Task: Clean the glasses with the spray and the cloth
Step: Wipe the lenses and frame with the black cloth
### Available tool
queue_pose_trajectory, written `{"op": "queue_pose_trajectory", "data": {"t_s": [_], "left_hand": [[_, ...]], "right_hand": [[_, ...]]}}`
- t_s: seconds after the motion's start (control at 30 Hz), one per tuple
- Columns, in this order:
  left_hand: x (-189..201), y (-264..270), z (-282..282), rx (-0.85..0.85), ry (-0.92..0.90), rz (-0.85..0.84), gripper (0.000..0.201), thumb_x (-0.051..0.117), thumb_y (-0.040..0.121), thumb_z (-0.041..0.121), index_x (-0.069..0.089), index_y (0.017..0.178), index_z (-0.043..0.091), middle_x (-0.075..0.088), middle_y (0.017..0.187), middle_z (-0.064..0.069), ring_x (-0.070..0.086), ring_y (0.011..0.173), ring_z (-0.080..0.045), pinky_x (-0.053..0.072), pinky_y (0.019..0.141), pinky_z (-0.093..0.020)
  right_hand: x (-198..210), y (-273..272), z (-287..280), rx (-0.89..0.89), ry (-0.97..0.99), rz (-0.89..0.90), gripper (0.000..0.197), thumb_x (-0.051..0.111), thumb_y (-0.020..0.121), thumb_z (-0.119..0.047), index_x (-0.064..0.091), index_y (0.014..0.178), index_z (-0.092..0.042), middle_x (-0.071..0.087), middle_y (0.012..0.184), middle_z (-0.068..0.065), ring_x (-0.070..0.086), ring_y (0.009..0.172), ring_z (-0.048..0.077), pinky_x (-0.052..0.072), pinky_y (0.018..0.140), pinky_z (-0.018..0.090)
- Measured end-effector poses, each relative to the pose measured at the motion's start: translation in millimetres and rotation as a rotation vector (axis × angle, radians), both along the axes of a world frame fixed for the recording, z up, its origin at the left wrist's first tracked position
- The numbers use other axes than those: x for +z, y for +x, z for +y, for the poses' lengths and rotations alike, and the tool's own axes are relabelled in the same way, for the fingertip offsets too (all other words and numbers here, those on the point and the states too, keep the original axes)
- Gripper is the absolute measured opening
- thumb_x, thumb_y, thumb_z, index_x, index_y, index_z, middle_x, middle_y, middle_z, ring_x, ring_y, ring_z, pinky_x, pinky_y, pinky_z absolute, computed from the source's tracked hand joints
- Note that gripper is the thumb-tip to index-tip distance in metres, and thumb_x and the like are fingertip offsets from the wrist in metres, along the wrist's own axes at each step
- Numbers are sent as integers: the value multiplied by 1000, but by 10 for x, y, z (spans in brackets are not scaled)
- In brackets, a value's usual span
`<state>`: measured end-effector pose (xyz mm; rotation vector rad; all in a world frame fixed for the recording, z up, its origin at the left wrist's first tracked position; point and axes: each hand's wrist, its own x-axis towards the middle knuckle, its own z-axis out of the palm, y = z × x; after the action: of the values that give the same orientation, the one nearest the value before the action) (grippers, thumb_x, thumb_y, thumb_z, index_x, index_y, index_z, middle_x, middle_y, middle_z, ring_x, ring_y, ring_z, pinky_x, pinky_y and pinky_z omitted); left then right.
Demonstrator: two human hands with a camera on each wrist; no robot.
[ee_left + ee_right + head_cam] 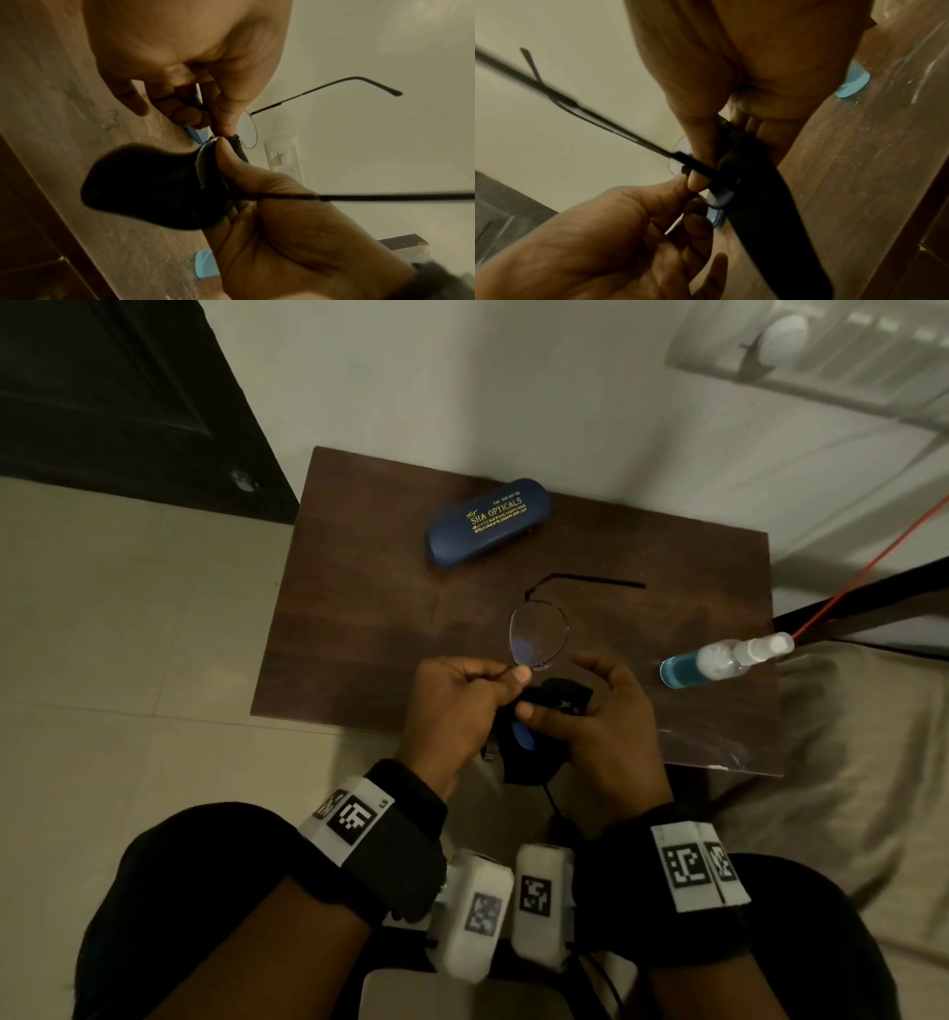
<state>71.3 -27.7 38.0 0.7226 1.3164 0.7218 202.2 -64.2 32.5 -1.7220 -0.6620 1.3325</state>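
Observation:
Thin black wire-rimmed glasses (539,634) are held over the front of the brown table (359,608), temples unfolded. My left hand (513,672) pinches the frame at the bridge between thumb and forefinger. My right hand (544,711) grips a black cloth (557,703) that is wrapped over the near lens, thumb pressed on top. In the left wrist view the cloth (154,186) hangs down from the right hand's thumb (226,160), and the other lens (249,130) is bare. The spray bottle (719,657), with blue liquid, lies on its side at the table's right.
A blue glasses case (488,521) lies shut at the back of the table. A dark door (102,392) stands at the far left, with pale floor tiles (128,634) below it. A beige cushion (847,762) and a red cord (873,567) are at the right.

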Motion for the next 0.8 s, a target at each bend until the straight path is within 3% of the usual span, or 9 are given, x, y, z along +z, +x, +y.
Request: {"op": "queue_pose_trajectory", "data": {"t_s": [0.07, 0.17, 0.3, 0.37, 0.43, 0.53, 0.63, 0.7, 0.8], "left_hand": [[-28, -10, 24, 10, -21, 25, 11, 70, 83, 18, 75, 80, 9, 75, 76, -8, 72, 75, -22, 59, 66, -34], [-48, -18, 39, 18, -69, 12, 11, 71, 82, 18, 75, 74, 11, 74, 72, -8, 71, 73, -24, 58, 68, -35], [-22, -27, 43, 31, -92, -30, 13, 67, 84, 15, 73, 76, 6, 72, 69, -7, 69, 61, -13, 53, 52, -19], [-19, -42, 58, 60, -99, -43, 14, 67, 84, 14, 73, 80, 3, 72, 70, -8, 69, 58, -12, 52, 50, -19], [-26, -60, 66, 67, -92, -23, 15, 68, 84, 15, 73, 80, 2, 72, 70, -8, 68, 59, -11, 51, 50, -19], [-28, -76, 63, 53, -73, -3, 14, 68, 84, 16, 74, 79, 4, 73, 69, -5, 68, 60, -11, 50, 50, -17], [-36, -97, 74, 40, -48, 46, 14, 67, 84, 16, 74, 80, 4, 73, 72, -4, 68, 70, -15, 50, 60, -23], [-46, -104, 79, 37, -46, 67, 14, 67, 84, 17, 73, 75, 8, 68, 58, 7, 62, 63, -10, 46, 63, -25], [-65, -100, 76, 24, -62, 73, 14, 65, 86, 15, 71, 74, 10, 59, 44, 13, 57, 48, 0, 46, 54, -17]], "right_hand": [[-1, -20, 0, 11, 13, -117, 68, 90, 47, -30, 51, 103, -36, 67, 109, 9, 69, 93, 23, 59, 77, 41], [50, -33, 35, 76, 42, -310, 60, 88, 58, -25, 50, 104, -26, 67, 98, 1, 66, 84, 7, 53, 65, 16], [123, -77, 42, 160, 119, -313, 44, 79, 72, -14, 51, 100, -32, 66, 99, 0, 66, 90, 12, 55, 74, 27], [135, -69, 38, 190, 141, -300, 42, 74, 77, -9, 52, 107, -28, 66, 102, 1, 66, 93, 12, 55, 79, 30], [138, -35, 41, 237, 146, -267, 45, 71, 79, -3, 50, 112, -26, 64, 105, -2, 65, 93, 6, 54, 80, 25], [124, 30, 49, 299, 66, -206, 45, 71, 80, -4, 50, 117, -21, 65, 108, 1, 66, 96, 11, 54, 81, 29], [146, 79, 40, 312, 1, -319, 13, 72, 81, -17, 66, 91, -11, 70, 82, 2, 67, 70, 3, 52, 61, 18], [158, 122, -6, 284, 0, -335, 17, 70, 83, -20, 70, 78, -4, 70, 70, 7, 65, 59, 8, 50, 54, 21], [246, 188, -50, 194, -10, -273, 22, 66, 87, -19, 63, 67, -11, 65, 61, 2, 62, 52, 3, 45, 47, 13]]}}
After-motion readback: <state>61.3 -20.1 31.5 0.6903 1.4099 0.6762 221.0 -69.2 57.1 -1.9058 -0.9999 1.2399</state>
